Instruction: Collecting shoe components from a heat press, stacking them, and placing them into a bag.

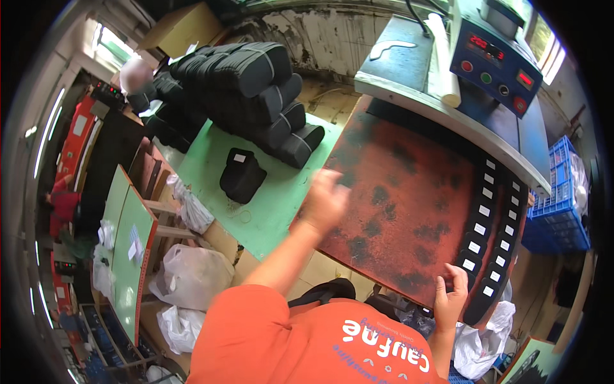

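My left hand [325,200] is over the left edge of the reddish-brown, black-stained press board [403,192], its fingers smeared by motion. Nothing can be made out in it. My right hand [451,293] is at the board's near right edge with loosely bent fingers, beside the closest of the flat black pieces [471,251]. No held thing shows there. These pieces carry small white labels and overlap in two long rows along the board's right side. On the green table [262,217] to the left lies a small loose pile of black pieces [242,177], the top one labelled.
Tied bundles of black pieces [256,83] are stacked behind the small pile. A heat press [416,83] with a blue control box [489,64] overhangs the board's far side. Blue crates [553,205] stand at right; plastic bags [192,278] sit at lower left.
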Available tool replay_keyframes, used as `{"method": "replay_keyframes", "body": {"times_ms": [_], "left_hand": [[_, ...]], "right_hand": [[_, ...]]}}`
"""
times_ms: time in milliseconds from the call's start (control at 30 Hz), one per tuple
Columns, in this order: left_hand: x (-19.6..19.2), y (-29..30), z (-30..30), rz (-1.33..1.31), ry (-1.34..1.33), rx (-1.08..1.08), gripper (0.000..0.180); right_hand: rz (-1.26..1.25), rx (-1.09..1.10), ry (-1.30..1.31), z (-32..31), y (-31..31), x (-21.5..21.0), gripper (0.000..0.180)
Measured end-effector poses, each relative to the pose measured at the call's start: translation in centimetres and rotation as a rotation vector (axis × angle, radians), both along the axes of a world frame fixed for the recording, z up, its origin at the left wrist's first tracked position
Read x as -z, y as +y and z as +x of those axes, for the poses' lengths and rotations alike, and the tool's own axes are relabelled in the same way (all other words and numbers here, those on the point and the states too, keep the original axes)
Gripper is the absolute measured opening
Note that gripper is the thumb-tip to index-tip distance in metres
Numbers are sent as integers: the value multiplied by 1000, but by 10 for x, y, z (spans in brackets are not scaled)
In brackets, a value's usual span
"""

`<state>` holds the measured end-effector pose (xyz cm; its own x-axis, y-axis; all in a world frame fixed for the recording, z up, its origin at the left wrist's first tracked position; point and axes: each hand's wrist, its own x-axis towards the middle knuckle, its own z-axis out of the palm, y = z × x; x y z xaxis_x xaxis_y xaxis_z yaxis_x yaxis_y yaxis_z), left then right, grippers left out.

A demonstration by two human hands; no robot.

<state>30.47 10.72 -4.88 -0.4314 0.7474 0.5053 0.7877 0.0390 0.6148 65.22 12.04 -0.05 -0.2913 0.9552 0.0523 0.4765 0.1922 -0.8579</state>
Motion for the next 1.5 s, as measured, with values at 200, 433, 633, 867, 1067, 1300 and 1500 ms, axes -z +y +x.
{"method": "replay_keyframes", "body": {"times_ms": [200, 433, 633, 867, 1067, 1300, 1500], "left_hand": [[9, -100, -231, -417, 302, -851, 55], [26, -134, -296, -582, -616, -385, 51], [20, -119, -286, -567, -521, -340, 48], [16, -145, -301, -461, -828, -353, 60], [-36, -131, -208, 107, -1224, 5, 48], [-33, -61, -43, -127, -597, 140, 60], [-62, -1, 24, -67, 139, 118, 53]], "right_hand": [[-402, -1275, 1141, -135, 19, -123, 37], [-246, -1164, 1973, -222, -39, -189, 36], [-565, -1183, 1924, -230, -53, -181, 30], [-392, -1571, 1125, -242, -5, -157, 38], [-885, -915, 375, -262, 6, -34, 60], [-1073, -465, 1062, -264, 15, 29, 60], [-968, -304, 1243, -185, 46, 44, 60]]}}
